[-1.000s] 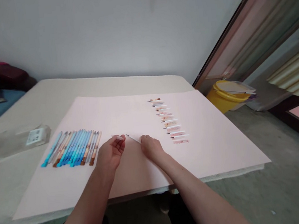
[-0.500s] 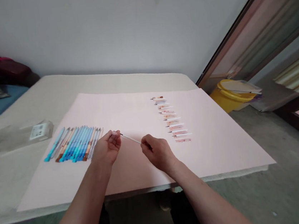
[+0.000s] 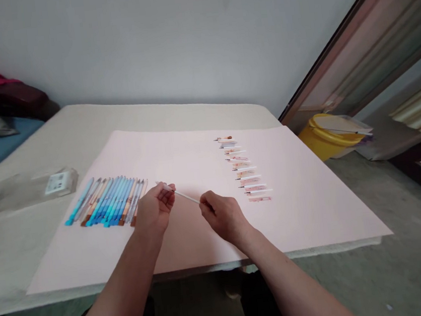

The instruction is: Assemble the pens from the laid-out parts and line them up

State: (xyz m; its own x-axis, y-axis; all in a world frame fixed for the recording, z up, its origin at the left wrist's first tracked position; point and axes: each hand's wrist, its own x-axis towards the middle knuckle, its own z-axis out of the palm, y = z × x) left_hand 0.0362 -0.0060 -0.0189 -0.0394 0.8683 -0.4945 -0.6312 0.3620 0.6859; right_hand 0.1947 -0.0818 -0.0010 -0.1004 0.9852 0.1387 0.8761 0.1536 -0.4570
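Observation:
My left hand point(image 3: 154, 208) is closed in a pinch on a small pale pen part point(image 3: 166, 186) above the pink sheet point(image 3: 200, 240). My right hand point(image 3: 225, 216) is closed around one end of a thin white pen refill point(image 3: 187, 196). The refill slants between both hands, its dark tip out of sight at the left fingers. Left of my hands, several blue, tan and grey pens point(image 3: 105, 203) lie side by side. To the right, white refills and short pinkish pen parts point(image 3: 250, 180) are laid out in a column.
The pink sheet covers much of a cream-topped table point(image 3: 152, 111) against a pale wall. A clear plastic bag with a white label point(image 3: 56, 182) lies at the left. Beyond the right table edge a yellow bucket point(image 3: 324, 140) stands on the floor.
The refill's dark tip showed just right of my left fingers before; now it is hidden there. The hands are slightly closer together, and the view has shifted a little.

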